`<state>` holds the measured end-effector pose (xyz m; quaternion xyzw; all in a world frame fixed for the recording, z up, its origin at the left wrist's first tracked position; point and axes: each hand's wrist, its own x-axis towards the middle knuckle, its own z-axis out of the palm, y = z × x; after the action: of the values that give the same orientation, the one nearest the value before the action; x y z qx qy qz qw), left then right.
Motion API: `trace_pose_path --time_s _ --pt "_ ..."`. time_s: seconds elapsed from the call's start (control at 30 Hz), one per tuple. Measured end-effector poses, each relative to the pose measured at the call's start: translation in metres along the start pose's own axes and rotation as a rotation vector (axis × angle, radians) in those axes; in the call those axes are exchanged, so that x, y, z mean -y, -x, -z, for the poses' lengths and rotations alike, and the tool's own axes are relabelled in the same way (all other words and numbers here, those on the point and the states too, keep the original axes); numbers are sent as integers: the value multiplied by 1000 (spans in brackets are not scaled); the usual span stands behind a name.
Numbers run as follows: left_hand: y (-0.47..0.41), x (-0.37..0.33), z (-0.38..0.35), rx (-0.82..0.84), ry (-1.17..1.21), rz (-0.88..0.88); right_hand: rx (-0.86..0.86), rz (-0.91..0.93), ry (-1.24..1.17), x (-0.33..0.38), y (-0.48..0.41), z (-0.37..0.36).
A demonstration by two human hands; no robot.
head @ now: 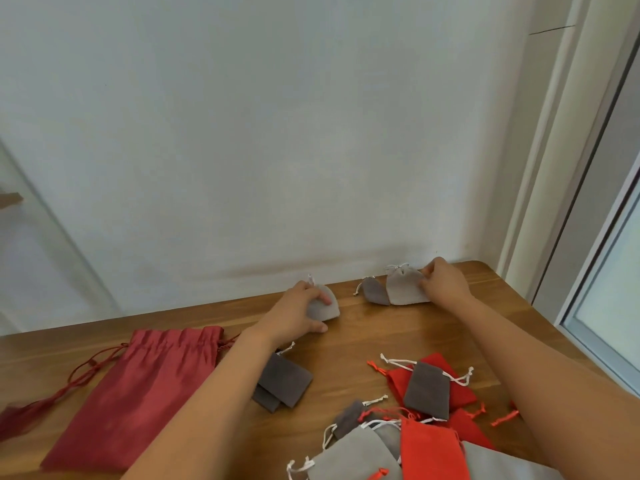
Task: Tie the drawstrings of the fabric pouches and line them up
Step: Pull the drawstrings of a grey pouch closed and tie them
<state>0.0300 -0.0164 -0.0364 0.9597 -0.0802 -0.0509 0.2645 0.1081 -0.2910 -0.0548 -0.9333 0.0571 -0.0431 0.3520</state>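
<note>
My left hand (pixel 300 311) grips a small light grey pouch (pixel 325 308) lying on the wooden table (pixel 363 341) near the wall, its white drawstring sticking up. My right hand (pixel 445 282) holds the right side of another light grey pouch (pixel 403 289), whose white strings are tied in a bow at the top. A dark grey pouch (pixel 375 291) lies partly under that one, on its left. Loose pouches lie nearer to me: two dark grey ones (pixel 282 382) under my left forearm, a dark grey one (pixel 427 389) on red ones (pixel 460 393), and a mixed pile (pixel 388 445) at the bottom.
A large dark red drawstring bag (pixel 138 393) lies flat on the left of the table, its cords trailing left. A white wall (pixel 277 133) stands behind the table's far edge. A window frame (pixel 606 271) runs along the right side.
</note>
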Motion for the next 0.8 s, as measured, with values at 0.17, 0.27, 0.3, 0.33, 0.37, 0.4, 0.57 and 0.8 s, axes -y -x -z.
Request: trace_pose_path --time_s 0.17,0.27,0.3,0.33,0.37,0.4,0.57,0.8 --pt "-16 -2 -14 -89 76 12 -120 44 -418 9 4 6" --pt "-18 -1 -16 -120 109 8 -141 109 -658 23 11 10" --pt "-17 -1 -16 -140 144 2 -119 113 -727 29 13 11" --pt "-15 -1 -16 -171 187 -4 -75 113 -796 37 16 11" --pt "-13 0 -15 -209 228 -2 -5 105 -858 45 19 10" --pt "-11 1 -14 -249 253 5 84 89 -904 54 24 7" --pt "-7 17 -6 -303 330 255 365 -28 -830 79 54 -37" --pt "-2 14 0 -236 488 331 258 -19 -549 81 67 -75"
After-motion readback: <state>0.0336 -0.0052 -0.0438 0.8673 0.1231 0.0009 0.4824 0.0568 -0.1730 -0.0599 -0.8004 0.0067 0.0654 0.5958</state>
